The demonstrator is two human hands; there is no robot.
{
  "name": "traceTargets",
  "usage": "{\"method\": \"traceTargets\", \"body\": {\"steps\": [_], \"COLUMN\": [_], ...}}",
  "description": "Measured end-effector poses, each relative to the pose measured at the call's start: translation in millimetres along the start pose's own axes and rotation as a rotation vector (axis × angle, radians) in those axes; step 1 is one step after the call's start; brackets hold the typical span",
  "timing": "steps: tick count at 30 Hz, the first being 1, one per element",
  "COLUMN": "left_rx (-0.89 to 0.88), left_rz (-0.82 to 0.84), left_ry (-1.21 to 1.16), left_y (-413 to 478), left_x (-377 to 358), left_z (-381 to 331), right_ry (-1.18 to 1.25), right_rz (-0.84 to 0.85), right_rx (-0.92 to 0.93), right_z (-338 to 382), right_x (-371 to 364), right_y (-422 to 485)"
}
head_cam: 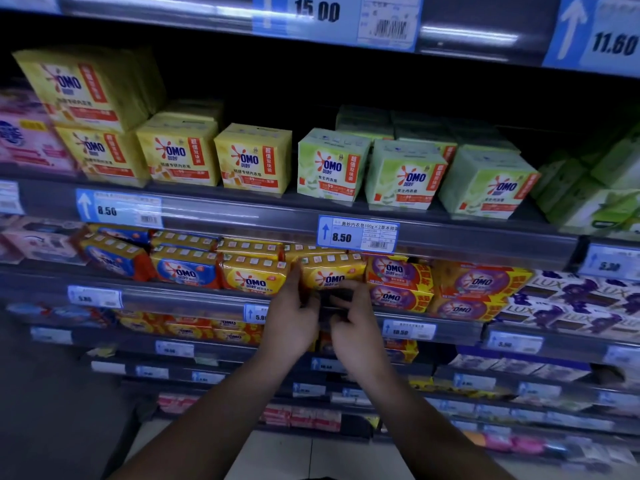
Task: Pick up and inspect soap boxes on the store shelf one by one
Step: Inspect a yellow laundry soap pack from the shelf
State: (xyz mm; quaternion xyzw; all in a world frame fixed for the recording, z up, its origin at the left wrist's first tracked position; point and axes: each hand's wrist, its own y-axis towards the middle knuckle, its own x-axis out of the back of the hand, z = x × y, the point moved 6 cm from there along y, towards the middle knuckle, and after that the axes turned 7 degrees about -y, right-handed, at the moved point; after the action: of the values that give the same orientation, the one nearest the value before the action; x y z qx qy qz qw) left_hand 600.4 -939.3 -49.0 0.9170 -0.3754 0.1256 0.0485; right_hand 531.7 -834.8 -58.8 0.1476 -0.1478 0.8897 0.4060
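In the head view, both hands were at the front edge of the shelf carrying yellow OMO soap packs. The left hand (pixel 291 317) had its fingers pressed against the left end of one yellow OMO pack (pixel 330 273), which sat in the front row between another yellow pack (pixel 254 275) and the purple OMO packs (pixel 398 271). The right hand (pixel 353 323) was just below the pack's front face, fingers curled and slightly apart; whether they bore on the wrapper could not be determined. The pack appeared to rest on the shelf, so the step was judged to be the taking hold. The next move would call for drawing it clear of its neighbours without dislodging them. Legible writing: "OMO" on the packs, and "8.50" on a price tag (pixel 358 233) on the shelf rail directly above.
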Motion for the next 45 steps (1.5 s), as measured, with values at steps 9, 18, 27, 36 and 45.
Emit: {"method": "traceTargets", "body": {"steps": [9,18,27,36,45], "left_rx": [-0.016,-0.085,-0.199,0.012,0.156], "left_rz": [-0.198,-0.249,-0.186,0.03,0.197], "left_ry": [-0.139,-0.118,-0.175,-0.436,-0.403], "left_y": [-8.0,-9.0,-6.0,-28.1,-45.5], "left_x": [-7.3,-1.2,29.8,37.8,24.9], "left_z": [4.1,2.7,-22.7,-20.2,-14.0], "right_ry": [0.059,0.123,0.079,0.193,0.361], "right_rz": [0.039,0.056,-0.06,0.1,-0.038], "right_rx": [-0.028,-0.073,0.056,0.083,0.001], "right_z": [-1.5,-3.5,5.1,6.1,-12.4], "right_x": [8.0,13.7,56.4,79.7,92.7], "right_y": [-1.3,-2.7,-14.7,-30.9,-44.1]}}
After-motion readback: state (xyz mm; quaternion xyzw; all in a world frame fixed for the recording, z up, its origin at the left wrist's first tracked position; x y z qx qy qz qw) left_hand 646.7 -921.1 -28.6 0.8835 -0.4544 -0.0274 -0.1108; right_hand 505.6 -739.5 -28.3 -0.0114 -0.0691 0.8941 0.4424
